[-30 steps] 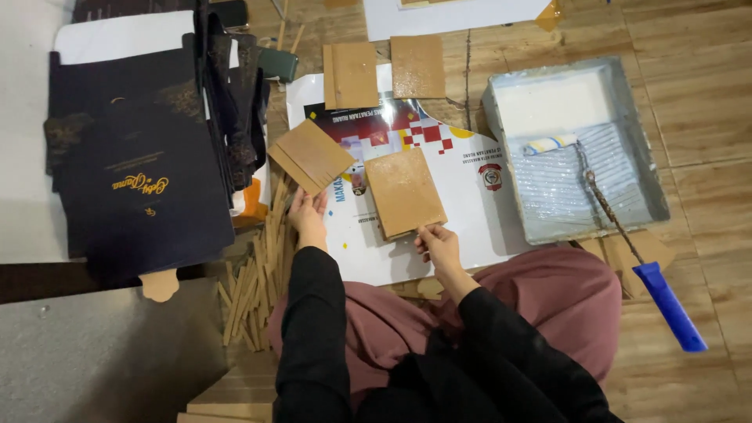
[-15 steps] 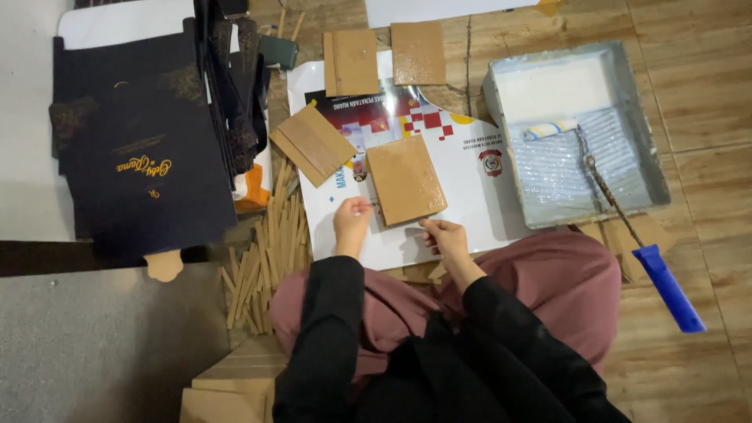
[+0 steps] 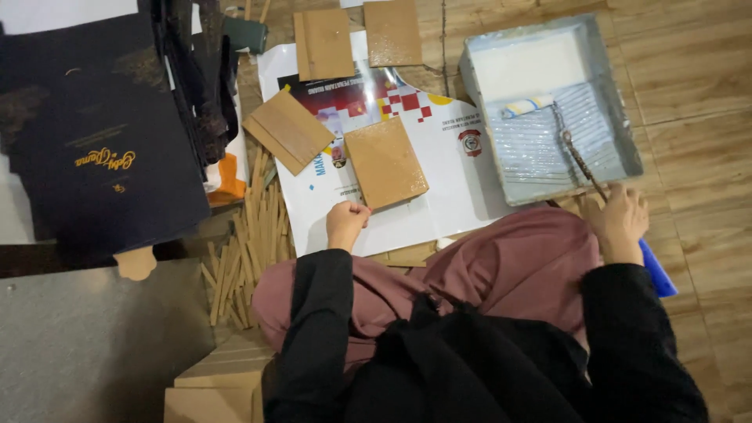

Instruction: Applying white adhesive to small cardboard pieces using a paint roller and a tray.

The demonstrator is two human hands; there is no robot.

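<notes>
Brown cardboard panel [image 3: 386, 161] lay just beyond the fisted, empty left hand [image 3: 345, 223], while the right hand [image 3: 619, 222], well right of it, gripped the blue-handled paint roller [image 3: 576, 154].

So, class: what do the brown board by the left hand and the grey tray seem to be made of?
Board: probably thin wood or pressed fibreboard, stiff and flat, with a glossy wet-looking sheen. Tray: likely moulded plastic, possibly metal; grey, thin-walled, with a ribbed slope and a roller lying in it.
</notes>
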